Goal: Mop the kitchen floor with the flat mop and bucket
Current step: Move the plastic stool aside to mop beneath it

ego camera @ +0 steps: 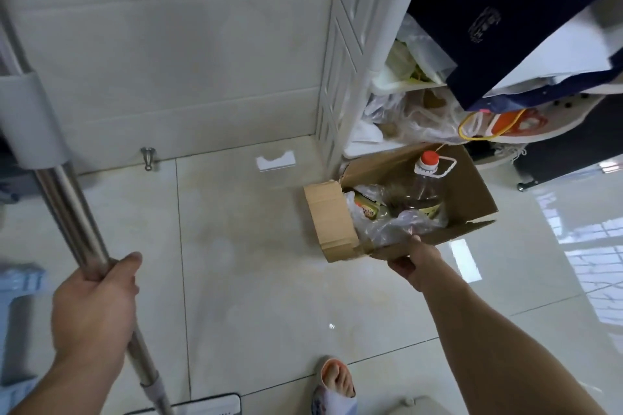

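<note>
Left hand (92,307), lower left of frame: fingers and thumb wrapped round the shiny metal mop pole (72,209), firmly clenched on it. Pole's long axis runs diagonally, from the upper left edge down to the bottom centre, where it meets the white flat mop head (209,406); the head lies on the floor at the bottom edge, only partly in view. A grey plastic sleeve (33,118) sits on the pole above the grip.

Right hand (416,263), centre right: pinches the near edge of an open brown cardboard box (337,226), thumb on top; fingers beneath are hidden, so probably curled under the flap. Box holds a clear plastic bottle with red cap (428,175) and crumpled plastic bags.

Box's far corner is just beside the white lattice shelf unit (340,77). Open glossy beige tile floor (242,263) spans centre frame, between pole and box, back to the white wall. A sandalled foot (335,381) stands at bottom centre.
</note>
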Available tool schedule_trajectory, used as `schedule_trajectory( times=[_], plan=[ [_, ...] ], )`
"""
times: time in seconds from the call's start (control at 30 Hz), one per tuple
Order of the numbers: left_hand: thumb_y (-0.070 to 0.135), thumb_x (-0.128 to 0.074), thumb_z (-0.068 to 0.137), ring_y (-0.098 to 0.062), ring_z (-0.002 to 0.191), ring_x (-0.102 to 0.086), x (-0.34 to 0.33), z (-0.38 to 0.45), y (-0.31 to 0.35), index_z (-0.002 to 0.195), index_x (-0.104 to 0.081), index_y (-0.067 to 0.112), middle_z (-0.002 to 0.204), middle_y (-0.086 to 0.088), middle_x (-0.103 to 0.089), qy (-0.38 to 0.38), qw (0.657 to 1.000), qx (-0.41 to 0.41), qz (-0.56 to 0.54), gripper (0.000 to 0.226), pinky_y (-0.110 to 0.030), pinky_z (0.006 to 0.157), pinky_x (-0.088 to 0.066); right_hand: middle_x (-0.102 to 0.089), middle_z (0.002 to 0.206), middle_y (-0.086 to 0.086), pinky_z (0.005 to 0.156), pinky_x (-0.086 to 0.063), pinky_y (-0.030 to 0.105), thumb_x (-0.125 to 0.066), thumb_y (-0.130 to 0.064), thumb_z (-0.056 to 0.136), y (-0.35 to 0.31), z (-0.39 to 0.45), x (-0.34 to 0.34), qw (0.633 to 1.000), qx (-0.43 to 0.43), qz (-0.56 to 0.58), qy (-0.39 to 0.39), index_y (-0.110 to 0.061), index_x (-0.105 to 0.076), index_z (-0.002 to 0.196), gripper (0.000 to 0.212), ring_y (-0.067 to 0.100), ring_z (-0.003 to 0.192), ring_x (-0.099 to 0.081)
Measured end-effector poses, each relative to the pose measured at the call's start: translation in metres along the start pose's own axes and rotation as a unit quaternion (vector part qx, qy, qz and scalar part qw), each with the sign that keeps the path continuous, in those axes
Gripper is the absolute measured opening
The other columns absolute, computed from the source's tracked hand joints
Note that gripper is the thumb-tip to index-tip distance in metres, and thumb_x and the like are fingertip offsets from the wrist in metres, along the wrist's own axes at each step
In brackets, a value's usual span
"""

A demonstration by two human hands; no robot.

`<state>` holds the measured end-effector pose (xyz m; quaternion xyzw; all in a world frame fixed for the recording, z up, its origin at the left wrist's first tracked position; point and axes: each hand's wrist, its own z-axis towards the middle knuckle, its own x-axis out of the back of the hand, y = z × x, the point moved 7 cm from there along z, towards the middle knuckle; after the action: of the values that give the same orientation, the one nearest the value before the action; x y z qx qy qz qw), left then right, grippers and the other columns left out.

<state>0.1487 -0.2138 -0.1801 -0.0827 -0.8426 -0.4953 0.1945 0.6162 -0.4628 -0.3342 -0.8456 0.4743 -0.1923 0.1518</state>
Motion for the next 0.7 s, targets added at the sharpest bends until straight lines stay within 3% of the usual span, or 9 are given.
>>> schedule_trajectory(
  times=[0.13, 0.27, 0.33, 0.43, 0.5, 0.7],
  plan=[
    [0.052, -0.073, 0.067, -0.031, 0.052, -0.040, 0.025, -0.007, -0.001, 0.065, -0.060, 0.017, 0.051, 0.001, -0.054, 0.032, 0.999, 0.004, -0.006, 0.037, -0.043, 0.067, -0.035, -0.061, 0.096, 0.018, 0.093, -0.061, 0.050, -0.058, -0.013, 0.099, 0.017, -0.034, -0.005, 0.992, -0.027, -0.078, 0.100, 0.001, -0.059, 0.103, 0.015, 0.032, 0.081, -0.068],
    [0.059, -0.069, 0.063, -0.018, 0.050, -0.056, 0.091, -0.019, 0.004, 0.065, -0.068, 0.024, 0.052, 0.005, -0.062, 0.060, 0.998, -0.011, -0.013, 0.035, -0.036, 0.064, -0.043, -0.052, 0.085, 0.015, 0.090, -0.058, 0.043, -0.049, 0.000, 0.102, 0.032, -0.089, -0.033, 0.986, -0.027, -0.135, 0.097, 0.002, -0.055, 0.110, 0.010, 0.032, 0.077, -0.063],
    [0.052, -0.069, 0.067, -0.009, 0.045, -0.054, 0.144, -0.019, 0.003, 0.058, -0.062, 0.015, 0.049, 0.006, -0.060, 0.078, 0.996, -0.004, -0.038, 0.038, -0.033, 0.061, -0.042, -0.050, 0.085, 0.014, 0.076, -0.055, 0.043, -0.048, -0.002, 0.104, 0.048, -0.126, -0.071, 0.986, -0.006, -0.159, 0.052, -0.001, -0.052, 0.111, 0.008, 0.031, 0.069, -0.060],
    [0.028, -0.071, 0.086, -0.015, 0.049, -0.051, 0.210, -0.012, -0.001, 0.051, -0.055, 0.020, 0.048, 0.004, -0.053, 0.082, 0.993, -0.004, -0.090, 0.039, -0.035, 0.066, -0.041, -0.055, 0.086, 0.015, 0.057, -0.054, 0.036, -0.047, -0.010, 0.108, 0.082, -0.188, -0.140, 0.979, 0.023, -0.197, -0.043, -0.004, -0.052, 0.104, 0.009, 0.031, 0.069, -0.060],
    [0.013, -0.067, 0.094, -0.013, 0.048, -0.049, 0.264, -0.001, -0.015, 0.050, -0.052, 0.022, 0.048, 0.005, -0.050, 0.087, 0.989, 0.001, -0.116, 0.047, -0.035, 0.069, -0.042, -0.062, 0.088, 0.016, 0.063, -0.055, 0.036, -0.049, -0.010, 0.106, 0.120, -0.237, -0.202, 0.964, 0.031, -0.238, -0.118, -0.003, -0.057, 0.105, 0.010, 0.031, 0.072, -0.064],
    [0.004, -0.062, 0.099, -0.015, 0.051, -0.054, 0.417, 0.018, -0.096, 0.053, -0.057, 0.026, 0.052, -0.001, -0.052, 0.094, 0.973, 0.047, -0.207, 0.051, -0.038, 0.070, -0.046, -0.072, 0.092, 0.016, 0.070, -0.062, 0.035, -0.058, -0.013, 0.102, 0.274, -0.361, -0.396, 0.893, 0.008, -0.364, -0.265, 0.001, -0.067, 0.112, 0.019, 0.031, 0.079, -0.073]
  ],
)
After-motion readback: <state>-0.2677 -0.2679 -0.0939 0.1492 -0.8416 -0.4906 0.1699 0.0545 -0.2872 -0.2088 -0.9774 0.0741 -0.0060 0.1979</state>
